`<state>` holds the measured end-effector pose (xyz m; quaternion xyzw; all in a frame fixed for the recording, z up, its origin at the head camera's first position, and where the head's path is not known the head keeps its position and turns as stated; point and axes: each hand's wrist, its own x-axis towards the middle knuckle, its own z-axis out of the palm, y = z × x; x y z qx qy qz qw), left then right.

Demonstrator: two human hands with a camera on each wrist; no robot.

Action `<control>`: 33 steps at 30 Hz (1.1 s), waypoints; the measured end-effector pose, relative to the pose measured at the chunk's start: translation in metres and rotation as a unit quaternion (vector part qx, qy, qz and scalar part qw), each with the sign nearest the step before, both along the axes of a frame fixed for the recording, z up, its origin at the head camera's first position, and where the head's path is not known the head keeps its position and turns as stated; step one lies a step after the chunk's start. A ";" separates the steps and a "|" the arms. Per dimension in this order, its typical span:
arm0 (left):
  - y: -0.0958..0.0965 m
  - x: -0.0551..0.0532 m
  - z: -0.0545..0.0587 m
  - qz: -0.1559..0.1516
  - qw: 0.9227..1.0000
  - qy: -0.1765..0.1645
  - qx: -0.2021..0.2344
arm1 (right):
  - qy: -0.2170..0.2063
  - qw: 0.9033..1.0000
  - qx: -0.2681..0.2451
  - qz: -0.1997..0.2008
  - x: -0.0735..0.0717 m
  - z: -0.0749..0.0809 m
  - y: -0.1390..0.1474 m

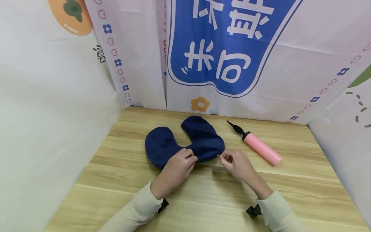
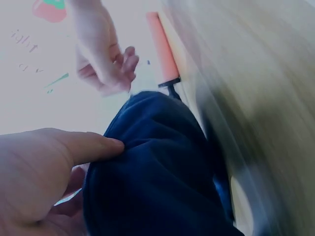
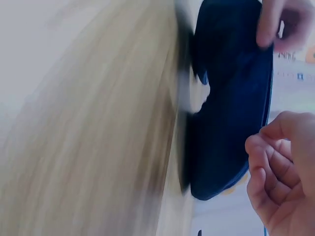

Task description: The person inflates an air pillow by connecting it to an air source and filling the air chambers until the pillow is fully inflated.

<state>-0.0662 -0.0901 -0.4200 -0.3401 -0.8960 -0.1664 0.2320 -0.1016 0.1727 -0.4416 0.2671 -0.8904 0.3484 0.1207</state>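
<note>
A navy U-shaped neck pillow (image 1: 162, 145) lies on the table with its opening facing the back. My left hand (image 1: 177, 167) pinches its near edge, thumb on top and fingers beneath, as the left wrist view shows beside the zipper seam (image 2: 87, 182). At the pillow's right end my right hand (image 1: 236, 163) pinches a small zipper pull (image 1: 218, 155) between thumb and index finger. In the right wrist view the right hand's fingers (image 3: 268, 147) are curled close to the pillow's edge seam.
A pink hand pump (image 1: 262, 148) with a black nozzle lies to the right of the pillow. The wooden table (image 1: 121, 193) is bounded by a printed cloth backdrop (image 1: 145, 64) at the back and white cloth at both sides.
</note>
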 end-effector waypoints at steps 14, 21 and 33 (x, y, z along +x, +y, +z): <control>0.041 -0.003 -0.005 0.052 0.999 -0.003 -0.011 | -0.009 0.998 -0.033 0.056 0.008 0.009 -0.018; 0.045 -0.003 -0.015 0.055 0.998 -0.008 -0.029 | -0.027 0.998 -0.002 0.053 0.008 0.000 -0.001; 0.041 0.007 -0.015 0.011 0.999 -0.006 -0.046 | -0.081 0.995 0.050 0.007 -0.017 -0.015 0.025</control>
